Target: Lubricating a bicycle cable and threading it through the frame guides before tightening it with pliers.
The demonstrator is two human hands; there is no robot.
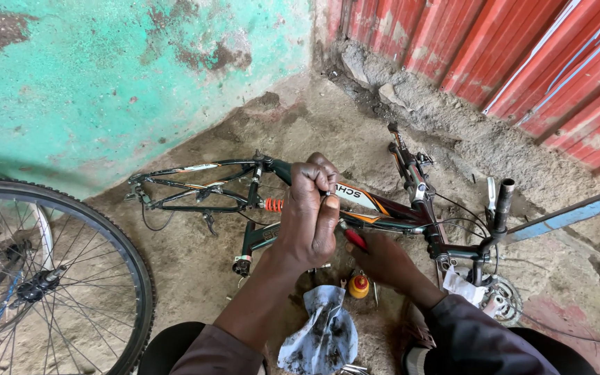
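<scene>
Black and orange tubing of a bare bicycle frame [376, 212] lies on its side on the dirt floor [196, 271], in the corner where a turquoise plastered wall [105, 83] meets a red corrugated metal sheet [522, 62]. Its rear triangle points toward the turquoise wall, an orange coil shock [273, 205] sits mid-frame, and the handlebar [498, 208] sticks up at the right end with cables trailing from it.

The left hand [310, 215] is raised over the frame's main tube, its fingers [328, 208] clenched on something small and pale that cannot be made out. The right hand [383, 260] is lower, just beside the tube, fingers closed on a red-handled tool [355, 239] whose tip points up toward the left hand; the working end is hidden. By the look of it the step in hand is fitting or adjusting a small part at the main tube, with one hand steadying and the other working the tool. The next move would seem to call for the tool tip to meet the held part squarely while the left grip stays firm.

On the floor near the person's knees lie a grease-stained blue rag [324, 337] and a small yellow bottle with a red cap [359, 285]. A spoked wheel with a knobby tyre [50, 278] stands at the left edge, well apart from the frame. A blue bar [578, 212] slants in from the right.
</scene>
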